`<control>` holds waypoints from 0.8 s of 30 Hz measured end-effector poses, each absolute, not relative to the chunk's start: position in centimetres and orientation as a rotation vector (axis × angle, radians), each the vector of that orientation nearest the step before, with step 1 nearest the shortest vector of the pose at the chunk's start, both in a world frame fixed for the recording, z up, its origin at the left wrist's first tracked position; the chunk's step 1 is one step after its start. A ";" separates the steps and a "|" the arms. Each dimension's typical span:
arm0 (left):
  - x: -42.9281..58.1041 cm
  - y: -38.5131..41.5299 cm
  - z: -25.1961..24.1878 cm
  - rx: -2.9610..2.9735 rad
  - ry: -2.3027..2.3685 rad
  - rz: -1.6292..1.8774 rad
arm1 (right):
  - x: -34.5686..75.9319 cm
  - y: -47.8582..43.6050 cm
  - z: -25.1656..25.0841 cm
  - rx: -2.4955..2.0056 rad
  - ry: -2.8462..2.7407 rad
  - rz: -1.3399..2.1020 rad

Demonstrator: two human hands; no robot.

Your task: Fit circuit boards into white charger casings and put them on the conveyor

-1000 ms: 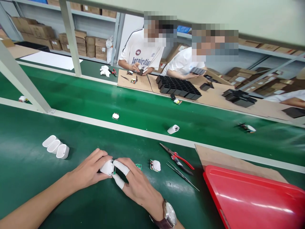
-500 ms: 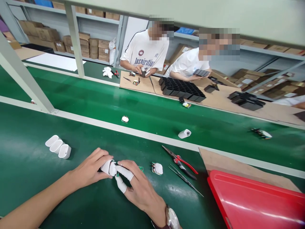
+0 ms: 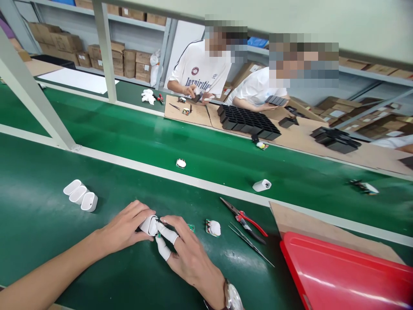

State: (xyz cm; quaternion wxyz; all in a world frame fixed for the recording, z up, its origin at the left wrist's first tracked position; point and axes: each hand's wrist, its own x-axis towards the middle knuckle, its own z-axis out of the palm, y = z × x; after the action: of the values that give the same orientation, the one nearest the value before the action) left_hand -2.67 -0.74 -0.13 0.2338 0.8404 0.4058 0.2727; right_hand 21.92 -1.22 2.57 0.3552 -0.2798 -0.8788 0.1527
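Note:
My left hand (image 3: pixel 133 224) is closed around a white plastic housing (image 3: pixel 147 225), its open end facing right. In my right hand (image 3: pixel 185 249), the fingers, some wearing white finger cots, pinch a small circuit board (image 3: pixel 158 233) with white filler on it. That board sits partly inside the mouth of the housing; how deep it goes is hidden. Just right of my fingers lies another board with a white-coated part (image 3: pixel 213 227), and a green board edge (image 3: pixel 191 227) shows behind my right hand. Three empty white housings (image 3: pixel 80 195) stand together at the left.
Red-handled pliers (image 3: pixel 243 218) and metal tweezers (image 3: pixel 251 245) lie to the right, near a red bin (image 3: pixel 348 271). Beyond a pale rail, a green conveyor belt (image 3: pixel 135 137) carries boards and a white housing (image 3: pixel 262 185). Two people work across it beside black trays (image 3: pixel 248 122).
The board and white housing on the belt have shifted to the right. My hands stay in nearly the same place, the board seated slightly closer against the housing.

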 end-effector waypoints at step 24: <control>-2.7 -0.8 0.0 2.341 1.126 0.781 | 21.7 -1.5 3.0 -0.762 -2.220 0.427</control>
State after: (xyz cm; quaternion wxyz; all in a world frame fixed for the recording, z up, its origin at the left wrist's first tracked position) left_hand -2.69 -0.84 0.02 0.2127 0.8433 0.4055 0.2813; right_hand 21.71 -1.46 2.96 0.3688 -0.2969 -0.8650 0.1665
